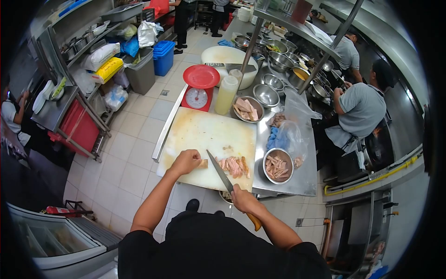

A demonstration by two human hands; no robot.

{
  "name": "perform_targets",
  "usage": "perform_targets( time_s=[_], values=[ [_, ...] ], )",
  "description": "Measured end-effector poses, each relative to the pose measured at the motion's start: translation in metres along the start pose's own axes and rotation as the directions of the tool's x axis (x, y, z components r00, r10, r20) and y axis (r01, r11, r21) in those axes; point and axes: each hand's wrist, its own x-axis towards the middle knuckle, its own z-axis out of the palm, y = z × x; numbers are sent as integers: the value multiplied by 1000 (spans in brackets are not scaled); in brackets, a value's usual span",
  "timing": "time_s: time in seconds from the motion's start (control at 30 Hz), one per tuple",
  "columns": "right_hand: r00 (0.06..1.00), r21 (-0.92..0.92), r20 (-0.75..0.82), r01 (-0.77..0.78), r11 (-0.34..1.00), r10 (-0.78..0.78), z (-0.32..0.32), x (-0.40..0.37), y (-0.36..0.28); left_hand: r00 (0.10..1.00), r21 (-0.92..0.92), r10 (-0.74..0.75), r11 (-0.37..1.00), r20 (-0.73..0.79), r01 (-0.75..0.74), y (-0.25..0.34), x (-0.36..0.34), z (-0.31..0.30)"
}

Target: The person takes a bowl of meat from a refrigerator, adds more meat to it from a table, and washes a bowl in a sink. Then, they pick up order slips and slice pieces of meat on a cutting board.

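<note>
On the white cutting board (195,128) lies a row of sliced meat (234,166). My right hand (244,200) grips the kitchen knife (220,171), its blade pointing up and left across the board and its orange handle showing below my fist. The blade stands between my left hand and the slices. My left hand (186,162) is closed, its fingertips on a small end piece of meat (203,163) left of the blade. A metal bowl of cut meat strips (277,166) sits right of the board. Another bowl holds larger meat pieces (245,109) behind it.
Behind the board stand a red kitchen scale (200,88) and a squeeze bottle of yellowish liquid (226,95). A second knife (230,66) lies on a round white block (223,55). Plastic bags (290,132) are on the right. Co-workers (362,109) stand beyond the steel counter.
</note>
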Motion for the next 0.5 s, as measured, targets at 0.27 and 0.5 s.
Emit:
perform_targets(
  time_s=[0.27, 0.5],
  values=[
    [1000, -43, -18, -17, 999, 16, 5, 0, 2, 972, 379, 233, 898, 19, -223, -5, -18, 9],
    [997, -76, -70, 29, 997, -34, 13, 3, 7, 944, 409, 331, 862, -5, -300, -14, -11, 17]
  ],
)
